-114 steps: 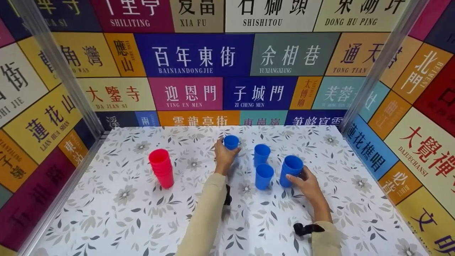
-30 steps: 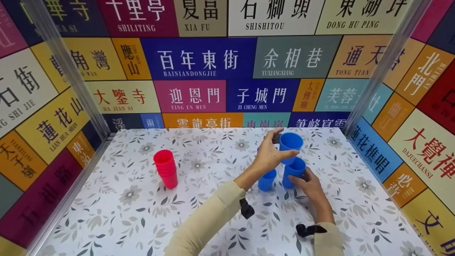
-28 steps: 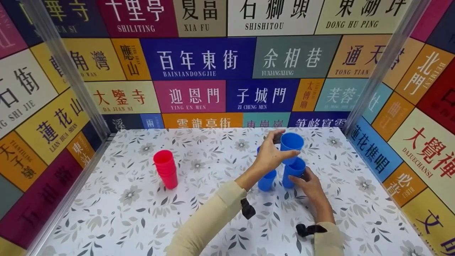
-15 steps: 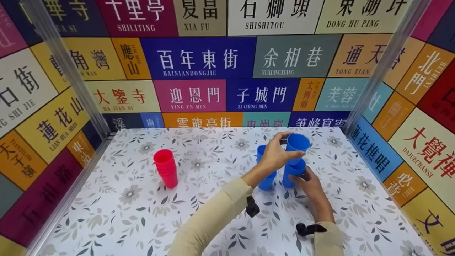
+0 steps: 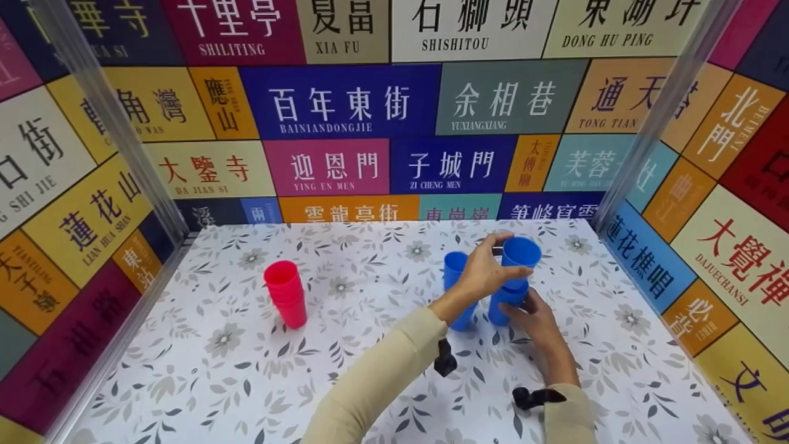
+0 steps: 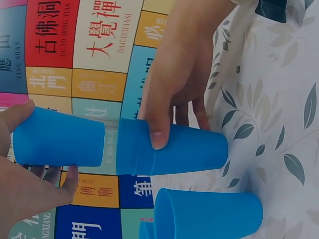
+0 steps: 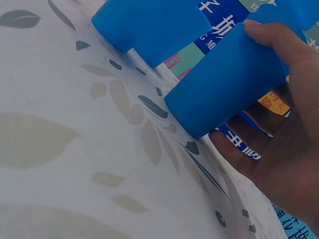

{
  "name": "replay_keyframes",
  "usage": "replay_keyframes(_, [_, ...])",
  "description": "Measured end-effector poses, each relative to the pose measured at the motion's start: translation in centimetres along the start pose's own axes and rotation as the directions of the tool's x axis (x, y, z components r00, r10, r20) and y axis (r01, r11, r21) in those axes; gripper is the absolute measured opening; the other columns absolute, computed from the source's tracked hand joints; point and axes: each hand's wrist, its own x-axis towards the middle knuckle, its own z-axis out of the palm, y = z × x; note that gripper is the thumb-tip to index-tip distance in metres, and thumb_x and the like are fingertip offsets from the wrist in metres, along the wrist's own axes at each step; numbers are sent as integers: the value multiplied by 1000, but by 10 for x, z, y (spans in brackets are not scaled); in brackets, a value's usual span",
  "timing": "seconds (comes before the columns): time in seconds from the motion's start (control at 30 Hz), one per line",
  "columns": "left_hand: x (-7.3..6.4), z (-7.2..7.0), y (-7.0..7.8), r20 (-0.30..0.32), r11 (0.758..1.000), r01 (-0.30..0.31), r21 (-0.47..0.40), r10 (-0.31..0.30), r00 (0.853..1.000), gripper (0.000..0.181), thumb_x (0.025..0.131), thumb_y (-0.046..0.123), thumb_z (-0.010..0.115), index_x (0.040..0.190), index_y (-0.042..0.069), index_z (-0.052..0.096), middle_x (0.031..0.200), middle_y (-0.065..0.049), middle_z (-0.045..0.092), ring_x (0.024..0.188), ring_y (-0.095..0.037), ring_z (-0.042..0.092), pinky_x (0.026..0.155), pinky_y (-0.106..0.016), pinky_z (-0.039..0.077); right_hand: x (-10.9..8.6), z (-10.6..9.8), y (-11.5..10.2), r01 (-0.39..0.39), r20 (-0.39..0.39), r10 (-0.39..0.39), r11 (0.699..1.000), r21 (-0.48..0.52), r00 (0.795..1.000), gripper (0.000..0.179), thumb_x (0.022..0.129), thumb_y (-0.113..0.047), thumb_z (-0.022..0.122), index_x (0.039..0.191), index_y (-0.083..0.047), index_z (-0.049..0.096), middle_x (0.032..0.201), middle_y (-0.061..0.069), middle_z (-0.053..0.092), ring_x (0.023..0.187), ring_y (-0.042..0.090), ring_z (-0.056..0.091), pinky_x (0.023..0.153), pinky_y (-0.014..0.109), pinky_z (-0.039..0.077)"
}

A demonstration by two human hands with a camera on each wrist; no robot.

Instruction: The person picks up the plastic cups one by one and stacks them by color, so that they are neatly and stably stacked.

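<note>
My left hand (image 5: 481, 271) holds a blue plastic cup (image 5: 521, 253) between thumb and fingers, mouth up. Directly below it stands a nested stack of blue cups (image 5: 500, 311). In the left wrist view a small gap separates the held cup (image 6: 62, 139) from the rims of the stack (image 6: 192, 149). My right hand (image 5: 541, 320) grips that stack from the right, its thumb across the front. Left of the stack stand two more blue cups, one at the back (image 5: 455, 266) and one nearer (image 5: 461, 320), partly covered by my left hand and wrist.
A stack of red cups (image 5: 286, 295) stands upright on the left side of the table. A white cloth (image 5: 222, 382) with a leaf-and-flower pattern covers the tabletop. Panels with printed signs (image 5: 339, 102) close off the back and both sides.
My left hand has lifted a blue cup from the table's back middle and brought it right, over the stack. In the last half second it moved slightly right and down. My right hand stays put.
</note>
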Motion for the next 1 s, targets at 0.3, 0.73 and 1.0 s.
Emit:
replay_keyframes(0.3, [7, 7, -14, -23, 999, 44, 6, -44, 999, 70, 81, 24, 85, 143, 19, 52, 140, -2, 59, 129, -19, 57, 106, -31, 51, -2, 0, -3, -37, 12, 37, 999, 2, 999, 86, 94, -42, 68, 160, -15, 20, 163, 21, 29, 151, 41, 27, 124, 59, 20])
replay_keyframes(0.73, [5, -6, -27, -51, 999, 31, 32, -29, 998, 70, 82, 24, 84, 143, 16, 52, 145, -2, 57, 135, -20, 52, 106, -33, 50, 0, 2, 1, 7, -14, -7, 1000, 23, 1000, 81, 95, -34, 69, 159, -14, 24, 160, 22, 34, 149, 40, 32, 123, 55, 26])
replay_keyframes(1.0, [-2, -22, -34, -68, 999, -16, 48, 19, 998, 67, 84, 21, 81, 143, 13, 52, 146, -7, 54, 138, -25, 49, 109, -39, 48, 2, 3, -1, 5, -9, -4, 999, 32, 1000, 83, 94, -35, 70, 158, -10, 23, 160, 24, 32, 150, 41, 30, 123, 57, 24])
